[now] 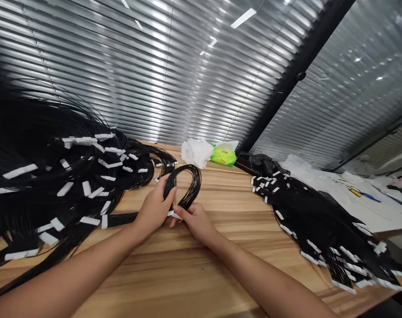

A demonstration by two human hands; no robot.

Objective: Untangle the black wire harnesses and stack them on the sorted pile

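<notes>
with the left hand: gripping the left side of a looped black cable bundle between thumb and fingers. with the right hand: pinching the lower end of the same bundle, pressing the thumb close to a white connector and hiding part of the remaining fingers. holding the bundle in an arched loop, curved side up, over the middle of the wood-grain tabletop.

just left of the left hand: running along the tabletop, a flat black cable strip, ending at its left in another white connector; passing behind the left wrist, so not showing whether joining the held bundle.

farther left: spreading over the tabletop, a large cable pile, bearing many scattered white connectors.

beyond the hands: lying side by side near the rear edge, a crumpled white tissue and a green packet.

well apart on the right: stretching along the tabletop, a second cable pile, also carrying white connectors. past this pile: resting on a white work surface, a yellow-and-blue tool. at the back: reflecting light, horizontal metallic blinds.
</notes>
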